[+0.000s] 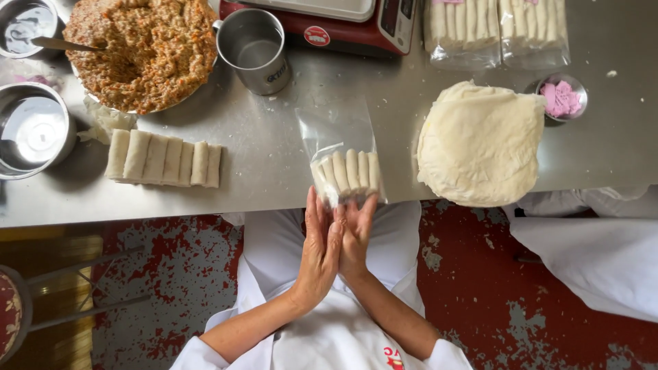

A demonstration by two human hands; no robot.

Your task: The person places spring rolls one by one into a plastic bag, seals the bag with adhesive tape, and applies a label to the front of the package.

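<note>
A clear plastic bag (345, 171) with several pale rolled spring rolls inside lies at the front edge of the steel table (274, 175). My left hand (319, 250) and my right hand (358, 233) are pressed close together, palms facing each other. Their fingertips grip the near end of the bag between them. The bag's empty open end lies flat on the table, pointing away from me.
A row of loose rolls (163, 159) lies to the left, below a big plate of filling (144, 48) and a metal mug (255, 51). A stack of wrappers (480, 144), a small bowl of pink tags (562, 96) and filled bags (497, 31) sit right. Another person's white sleeve (596, 253) is at right.
</note>
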